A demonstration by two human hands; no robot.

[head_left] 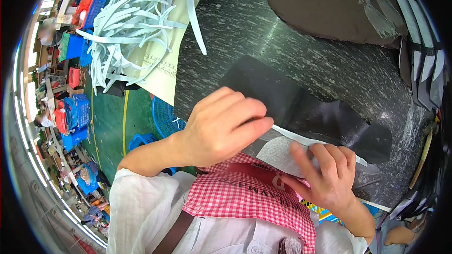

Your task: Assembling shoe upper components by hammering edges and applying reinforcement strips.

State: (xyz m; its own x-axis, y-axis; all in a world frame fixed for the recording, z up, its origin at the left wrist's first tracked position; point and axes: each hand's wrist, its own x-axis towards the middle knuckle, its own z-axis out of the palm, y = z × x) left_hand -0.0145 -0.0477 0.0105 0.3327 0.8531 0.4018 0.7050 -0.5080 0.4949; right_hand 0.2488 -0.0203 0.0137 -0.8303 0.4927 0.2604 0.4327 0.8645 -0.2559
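Note:
A black sheet piece (263, 84) with a wavy cut edge lies on the dark streaked tabletop in front of me. Along its near edge runs a narrow white strip (301, 138). My left hand (228, 124) pinches the strip's left end between thumb and bent forefinger. Over the strip's right part, my right hand (329, 174) is bent, its fingers pressing it against the black piece; some fingertips are hidden. Between the hands, a light grey, felt-like piece (278, 154) with a rounded edge lies at the table's near side, partly under my right fingers.
Loose pale strips (127, 28) lie heaped on a cream sheet (162, 75) at the far left. A large brown piece (329, 9) is at the back. Layered grey-and-black pieces (426, 61) hang at the right. Blue baskets (165, 115) stand on the green floor.

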